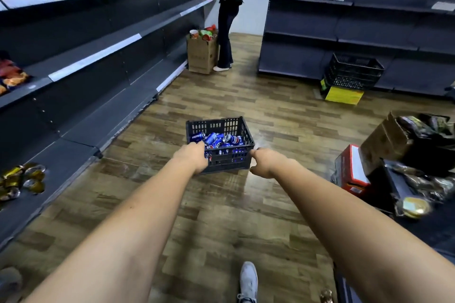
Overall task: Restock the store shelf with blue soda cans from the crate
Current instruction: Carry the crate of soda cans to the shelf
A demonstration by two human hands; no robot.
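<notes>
Head view: the left hand (194, 158) and right hand (262, 162) have fingers clamped on the near corners of a black crate (242, 130) of blue Pepsi cans (221, 140), mid-frame above the wood-plank floor (221, 204); dark, mostly bare shelves (98, 56) line the left of the frame.

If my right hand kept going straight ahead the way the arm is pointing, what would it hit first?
The right hand is already at the near right corner of the black crate of blue soda cans, so it would press into the crate's wall at once. Whether it already grips the crate is unclear.
</notes>
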